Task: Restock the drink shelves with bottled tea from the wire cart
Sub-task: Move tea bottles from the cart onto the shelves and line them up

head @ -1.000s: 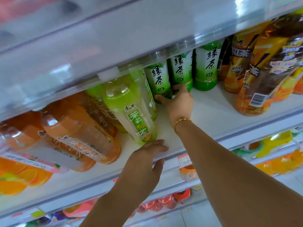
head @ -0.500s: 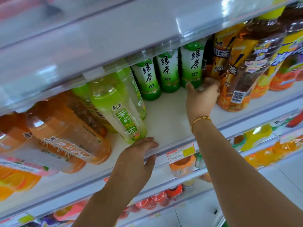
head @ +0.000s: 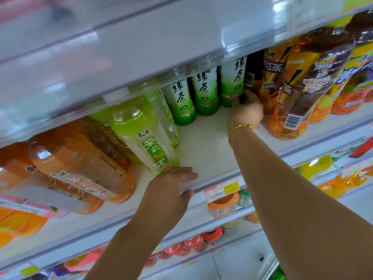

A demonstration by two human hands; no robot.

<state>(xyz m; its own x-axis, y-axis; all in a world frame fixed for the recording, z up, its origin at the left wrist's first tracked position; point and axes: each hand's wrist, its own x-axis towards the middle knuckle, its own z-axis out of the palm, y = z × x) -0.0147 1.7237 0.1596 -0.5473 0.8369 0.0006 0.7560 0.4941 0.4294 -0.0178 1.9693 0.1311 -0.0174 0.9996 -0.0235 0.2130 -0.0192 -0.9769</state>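
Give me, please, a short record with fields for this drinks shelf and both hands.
Left hand: rests on the shelf front edge, beside the pale green bottle
Right hand: grips the foot of a dark bottle at the back
Green tea bottles: three upright in a row at the back
Bracelet: gold, on the right wrist
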